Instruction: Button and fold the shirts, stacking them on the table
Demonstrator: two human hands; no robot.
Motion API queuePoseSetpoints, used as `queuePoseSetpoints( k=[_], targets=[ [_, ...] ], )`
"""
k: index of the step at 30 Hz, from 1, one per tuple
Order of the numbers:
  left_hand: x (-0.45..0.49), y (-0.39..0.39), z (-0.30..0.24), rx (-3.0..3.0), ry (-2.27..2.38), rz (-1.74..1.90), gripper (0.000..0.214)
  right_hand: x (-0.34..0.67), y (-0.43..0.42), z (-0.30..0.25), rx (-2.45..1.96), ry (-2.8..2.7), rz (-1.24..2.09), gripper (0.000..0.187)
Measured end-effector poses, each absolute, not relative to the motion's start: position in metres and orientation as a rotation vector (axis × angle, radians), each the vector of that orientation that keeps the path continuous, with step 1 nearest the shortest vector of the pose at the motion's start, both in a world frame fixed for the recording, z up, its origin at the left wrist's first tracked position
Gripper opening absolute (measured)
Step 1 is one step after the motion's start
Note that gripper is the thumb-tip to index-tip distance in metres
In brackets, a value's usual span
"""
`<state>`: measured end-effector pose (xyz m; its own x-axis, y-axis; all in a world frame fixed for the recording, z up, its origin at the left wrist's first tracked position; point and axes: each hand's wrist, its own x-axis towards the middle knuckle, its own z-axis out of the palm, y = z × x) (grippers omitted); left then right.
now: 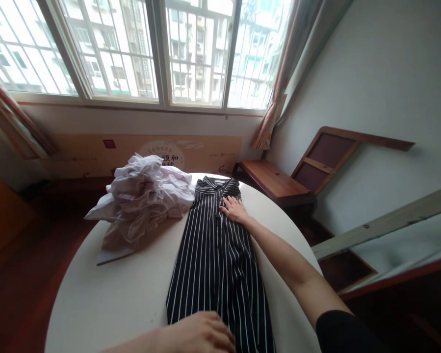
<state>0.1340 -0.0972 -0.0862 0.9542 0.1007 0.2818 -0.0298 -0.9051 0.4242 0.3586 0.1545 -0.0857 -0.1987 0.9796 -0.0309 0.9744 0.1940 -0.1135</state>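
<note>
A long black collared shirt (205,255) with thin white stripes lies lengthwise on the round white table (95,304), its collar at the far end. My right hand (235,210) rests flat on the shirt's upper right part, fingers spread, with nothing held. At the lower edge of the view my left hand (201,332) is over the shirt's near part. Its fingers bend downward and their tips are hidden, so whether they pinch the cloth cannot be made out. Left of the shirt sits a crumpled heap of white cloth (142,196).
Beyond the table stand a wooden bench (275,179) and a tilted wooden frame (325,152) against the wall. A printed beige board (80,152) runs under the barred window (198,54). Curtains (270,122) hang at both sides.
</note>
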Motion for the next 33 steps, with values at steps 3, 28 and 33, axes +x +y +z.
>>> queuePoseSetpoints(
  k=[3,28,33],
  targets=[
    [0.141,-0.022,-0.047,2.680,0.406,0.529,0.045,0.359,0.150,-0.095,-1.950,-2.425,0.174,0.069],
    [0.232,0.275,-0.082,2.989,1.153,0.018,0.038,0.395,0.217,-0.112,-1.853,-1.808,0.166,0.057],
    [0.238,0.286,-0.083,2.868,1.276,0.196,0.046,0.395,0.216,-0.109,-1.947,-1.713,0.082,0.059]
  ],
)
